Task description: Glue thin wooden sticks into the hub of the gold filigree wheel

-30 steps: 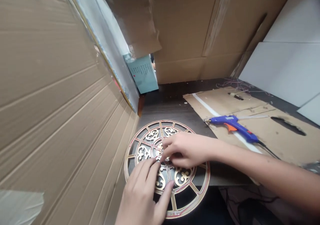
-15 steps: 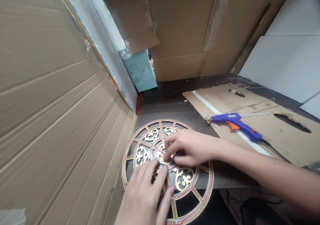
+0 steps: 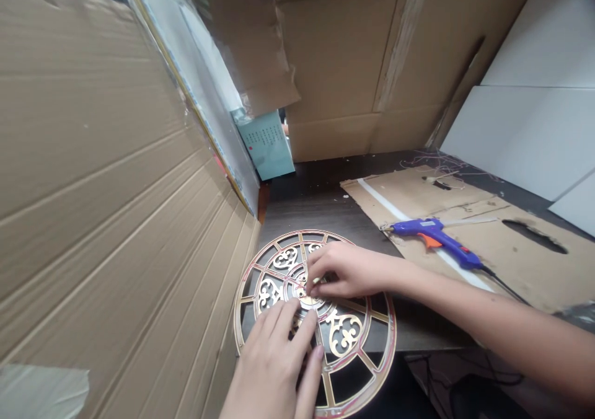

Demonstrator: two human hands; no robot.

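A round openwork frame (image 3: 392, 344) with gold scrollwork and pinkish wiring along its rings lies at the near edge of the table, part of it past the edge. My left hand (image 3: 283, 363) rests on its lower left, fingers stretched towards the hub and touching the inner rings. Over the hub (image 3: 303, 292), my right hand (image 3: 346, 271) has thumb and fingers pinched together. A small pale tip (image 3: 317, 281) shows between those fingers; its kind cannot be made out. My fingers hide part of the hub.
A blue glue gun (image 3: 434, 238) with an orange trigger lies on a flat cardboard sheet (image 3: 395, 189) to the right. Thin loose wires (image 3: 434, 157) lie behind it. Cardboard walls (image 3: 116, 251) stand at left and back. A light-blue box (image 3: 267, 146) stands at the far left corner.
The view has shifted slightly. My right fingers have closed more tightly over the hub, and the pale tip now shows between them. My left hand stays on the frame.
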